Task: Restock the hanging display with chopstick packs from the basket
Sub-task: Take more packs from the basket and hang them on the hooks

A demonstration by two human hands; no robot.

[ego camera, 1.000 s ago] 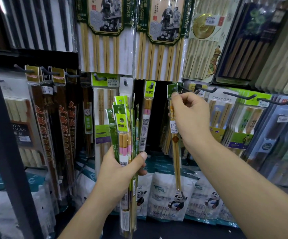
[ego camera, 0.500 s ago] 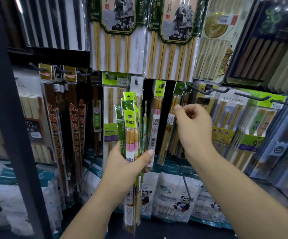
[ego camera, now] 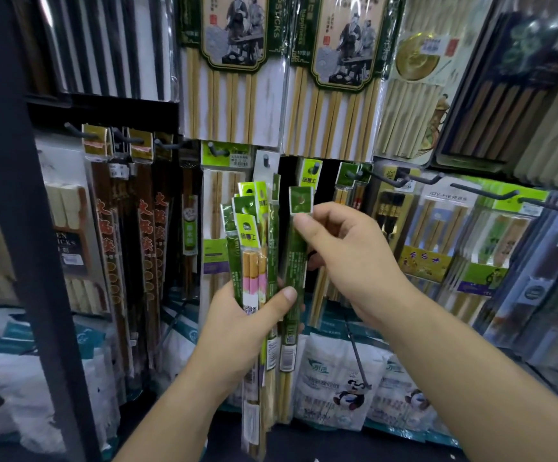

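My left hand (ego camera: 251, 323) grips a bundle of slim green-topped chopstick packs (ego camera: 254, 248), held upright in front of the hanging display. My right hand (ego camera: 347, 258) pinches the top of one green pack (ego camera: 296, 258) at the bundle's right side, just under its green header card. Behind them, packs with the same green headers hang on pegs (ego camera: 311, 170), and one more (ego camera: 347, 181) hangs to the right on a dark hook. The basket is out of view.
Large bamboo chopstick sets (ego camera: 234, 71) hang above. Dark red packs (ego camera: 144, 235) hang at left beside a black upright post (ego camera: 20, 211). Bare hooks (ego camera: 484, 193) jut out over packs at right. White panda-printed bags (ego camera: 337, 385) stand on the shelf below.
My right hand let go of the pack it hung on the hook, moved left and down to the bundle, and now pinches one pack there. The camera view shifted closer.
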